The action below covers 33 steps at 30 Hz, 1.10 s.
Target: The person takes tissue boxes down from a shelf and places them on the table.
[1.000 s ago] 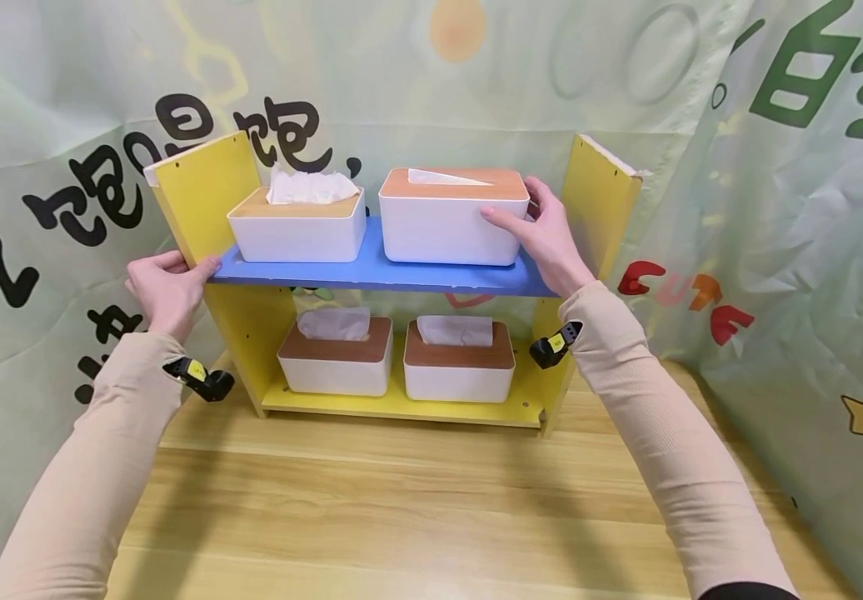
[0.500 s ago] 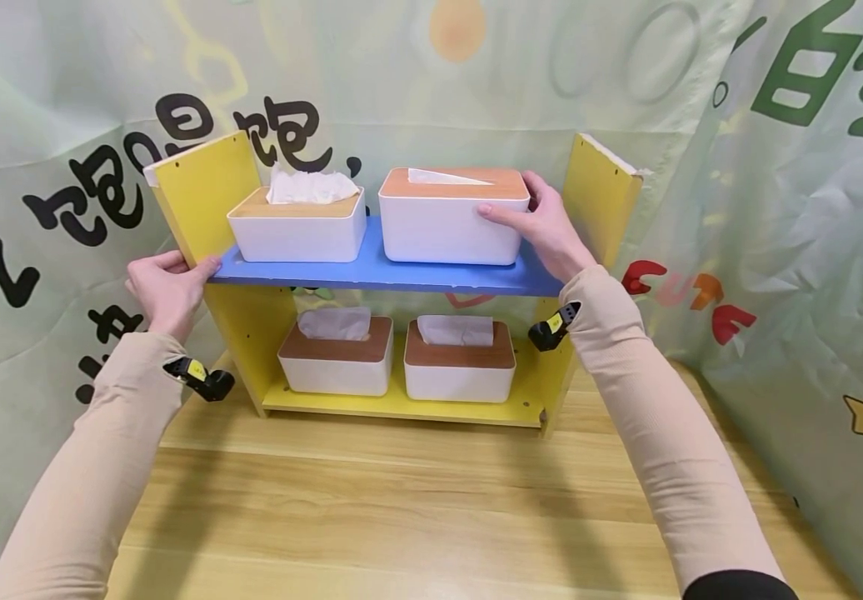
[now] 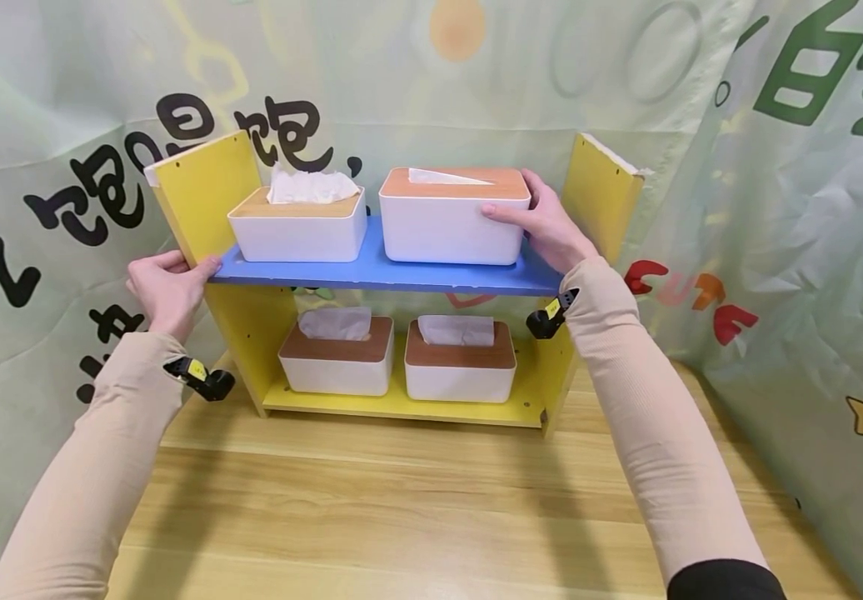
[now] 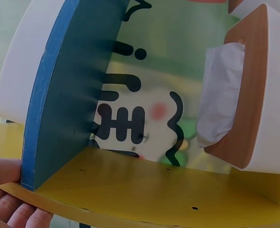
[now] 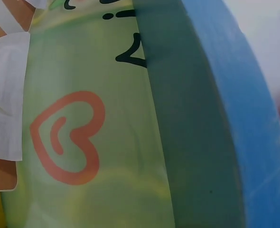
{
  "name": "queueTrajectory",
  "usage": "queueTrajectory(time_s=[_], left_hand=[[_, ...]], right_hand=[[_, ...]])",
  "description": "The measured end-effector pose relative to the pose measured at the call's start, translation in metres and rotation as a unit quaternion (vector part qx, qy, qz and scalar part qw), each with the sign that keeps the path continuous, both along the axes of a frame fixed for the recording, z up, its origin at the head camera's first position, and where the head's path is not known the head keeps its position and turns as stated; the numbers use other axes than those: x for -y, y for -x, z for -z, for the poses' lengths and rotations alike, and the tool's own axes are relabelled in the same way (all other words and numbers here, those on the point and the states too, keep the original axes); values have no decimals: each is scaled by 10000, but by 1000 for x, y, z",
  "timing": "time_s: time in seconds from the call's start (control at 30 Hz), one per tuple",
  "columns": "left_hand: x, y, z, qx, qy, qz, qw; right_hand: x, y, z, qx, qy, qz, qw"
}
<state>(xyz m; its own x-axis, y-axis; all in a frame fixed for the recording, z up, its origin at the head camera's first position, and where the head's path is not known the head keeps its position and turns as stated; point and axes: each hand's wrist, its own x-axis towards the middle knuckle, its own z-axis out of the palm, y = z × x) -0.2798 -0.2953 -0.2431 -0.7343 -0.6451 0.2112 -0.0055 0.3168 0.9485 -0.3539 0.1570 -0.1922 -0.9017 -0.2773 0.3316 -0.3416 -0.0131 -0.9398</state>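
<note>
My right hand (image 3: 551, 223) grips the right end of a large white tissue box (image 3: 450, 229) with a wood-look lid, thumb across its front and fingers behind the corner. This box sits on the blue middle board (image 3: 375, 271) of a yellow shelf unit (image 3: 214, 187). On the other side, my left hand (image 3: 169, 287) holds the unit's left side panel. In the left wrist view, the thumb (image 4: 7, 170) lies by the blue board's end and the fingers (image 4: 21, 213) curl around the yellow panel's outer side. In the right wrist view the right hand is mostly out of frame.
A smaller tissue box (image 3: 300, 237) stands left on the blue board. Two more tissue boxes, a left one (image 3: 334, 375) and a right one (image 3: 458, 383), stand on the bottom board. The unit rests on a wooden table (image 3: 371, 508) before a printed cloth backdrop (image 3: 746, 208).
My right wrist and forearm have risen slightly, and the thumb has shifted a little on the box front. The boxes and my left hand stay practically where they were.
</note>
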Motion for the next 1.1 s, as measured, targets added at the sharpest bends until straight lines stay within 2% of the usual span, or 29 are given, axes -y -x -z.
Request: queueTrajectory(time_s=[0.33, 0.6, 1.1], left_hand=[[1, 0, 0, 18, -8, -28, 10000], [1, 2, 1, 28, 85, -24, 10000], [1, 1, 1, 58, 123, -57, 9999]], right_hand=[[3, 8, 1, 85, 163, -72, 9998], [4, 8, 2, 208, 221, -81, 9995], [6, 11, 3, 128, 255, -30, 9996]])
